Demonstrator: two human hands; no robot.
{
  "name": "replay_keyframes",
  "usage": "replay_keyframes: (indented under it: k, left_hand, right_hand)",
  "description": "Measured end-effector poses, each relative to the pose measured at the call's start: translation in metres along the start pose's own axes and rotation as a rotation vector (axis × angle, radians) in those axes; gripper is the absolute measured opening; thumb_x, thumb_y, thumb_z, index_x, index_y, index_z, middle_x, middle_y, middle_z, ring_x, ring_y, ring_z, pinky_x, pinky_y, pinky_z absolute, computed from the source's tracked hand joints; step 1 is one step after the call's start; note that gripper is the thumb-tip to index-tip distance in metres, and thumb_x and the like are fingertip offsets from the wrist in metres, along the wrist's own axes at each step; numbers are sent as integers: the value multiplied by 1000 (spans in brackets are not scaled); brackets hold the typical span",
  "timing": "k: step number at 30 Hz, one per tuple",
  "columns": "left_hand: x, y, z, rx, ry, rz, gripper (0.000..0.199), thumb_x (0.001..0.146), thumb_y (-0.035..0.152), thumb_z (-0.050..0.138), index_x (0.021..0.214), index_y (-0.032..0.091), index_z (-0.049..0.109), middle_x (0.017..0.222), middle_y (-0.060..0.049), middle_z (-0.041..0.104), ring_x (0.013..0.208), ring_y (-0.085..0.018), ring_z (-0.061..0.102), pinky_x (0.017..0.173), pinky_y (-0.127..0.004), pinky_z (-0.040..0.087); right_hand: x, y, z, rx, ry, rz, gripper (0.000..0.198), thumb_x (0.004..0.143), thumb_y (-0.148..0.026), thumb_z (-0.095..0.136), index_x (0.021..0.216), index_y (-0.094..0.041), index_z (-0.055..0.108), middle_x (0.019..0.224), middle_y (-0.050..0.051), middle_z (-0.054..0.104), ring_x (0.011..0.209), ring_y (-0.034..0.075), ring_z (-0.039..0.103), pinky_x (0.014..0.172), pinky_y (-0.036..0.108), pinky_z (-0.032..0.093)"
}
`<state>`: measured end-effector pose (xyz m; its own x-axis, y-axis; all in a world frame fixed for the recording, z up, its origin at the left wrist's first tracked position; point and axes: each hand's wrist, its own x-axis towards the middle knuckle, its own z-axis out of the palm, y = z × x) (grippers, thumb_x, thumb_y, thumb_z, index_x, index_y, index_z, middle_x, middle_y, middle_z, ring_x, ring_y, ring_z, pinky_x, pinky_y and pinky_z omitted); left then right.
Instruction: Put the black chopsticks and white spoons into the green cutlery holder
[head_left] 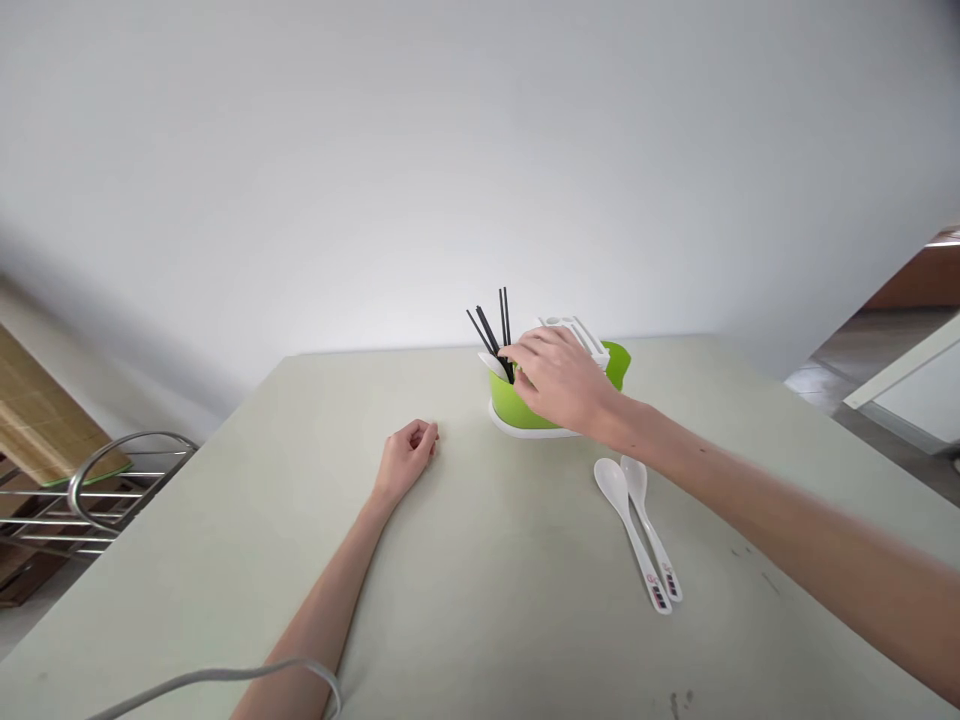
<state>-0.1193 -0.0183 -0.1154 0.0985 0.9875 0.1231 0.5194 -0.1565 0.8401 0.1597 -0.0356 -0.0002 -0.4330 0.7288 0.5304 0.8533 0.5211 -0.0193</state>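
Note:
My right hand (559, 375) reaches over a green utensil holder (514, 408) with a white base. Its fingers are stretched out and its thumb sits a little apart, close to several black chopsticks (487, 328) that lean out of the holder. A white spoon (493, 364) also pokes out at the holder's left side, just by the fingertips. I cannot tell whether the fingers touch the chopsticks. Part of the holder is hidden behind the hand. Curled in a loose fist, my left hand (409, 455) rests on the table, with nothing visible in it.
Two white spoons (632, 530) lie side by side on the pale table (480, 590), below my right forearm. A white slotted rack piece (581, 335) tops the holder. A grey cable (217, 677) crosses my left forearm. At far left stands a metal rack (112, 500); a wall rises behind.

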Motion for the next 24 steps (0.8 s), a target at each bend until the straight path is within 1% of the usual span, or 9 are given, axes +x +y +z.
replay_keyframes:
  k: [3,5,7,9,13,14,16,20,24]
  left_hand:
    - [0,-2,0,3,-4,-7,42,96,58,54,77,21,61,62,3,58,55,-13,46,58,-27,38]
    - [1,-2,1,7,-5,-6,42,96,58,54,78,21,61,63,2,59,55,-13,47,58,-27,38]
    - [2,-3,2,12,-5,1,42,95,59,54,77,21,61,63,2,59,55,-13,48,58,-27,39]
    - [2,-2,3,20,-4,10,43,95,59,54,77,21,60,63,2,58,55,-13,48,58,-28,39]
    - [1,2,4,40,1,11,43,95,59,54,76,21,60,62,3,57,55,-13,46,58,-27,38]
    - [0,3,4,42,3,9,43,95,59,54,76,21,60,62,3,57,55,-13,46,58,-27,38]
    - [0,5,5,45,5,6,43,95,59,54,75,21,59,62,3,56,54,-13,45,58,-27,37]
    - [-2,10,7,55,5,9,43,94,60,54,74,22,58,60,4,54,54,-13,44,57,-27,35]
    - [-4,14,8,53,12,1,43,94,59,54,73,21,57,59,4,53,54,-13,44,57,-27,35]
  right_hand:
    - [-18,6,-23,168,110,-26,26,97,-11,51,109,-21,71,105,8,79,106,28,68,96,43,50]
    - [-35,11,-40,269,130,-47,24,100,-14,50,109,-24,70,105,6,79,98,25,70,86,39,53]
    - [-57,18,-54,312,98,-65,24,103,-16,47,111,-25,68,109,5,78,90,21,71,75,34,53]
    - [-81,26,-61,297,52,-80,23,105,-18,47,111,-25,67,109,4,77,76,16,68,68,31,51]
    - [-128,46,-61,206,-92,-48,21,106,-24,46,109,-25,67,101,1,76,56,11,59,55,29,44]
    - [-138,50,-59,189,-132,-25,22,107,-26,46,108,-25,68,102,1,76,55,11,59,54,29,43]
    - [-155,59,-54,181,-209,47,24,107,-31,45,111,-27,68,111,2,75,61,12,65,55,29,46]
    - [-175,74,-39,245,-343,289,29,105,-43,47,125,-30,64,135,5,66,81,17,75,69,32,58]
    - [-186,84,-17,381,-437,489,37,102,-50,49,131,-31,63,140,8,63,90,22,75,79,38,60]
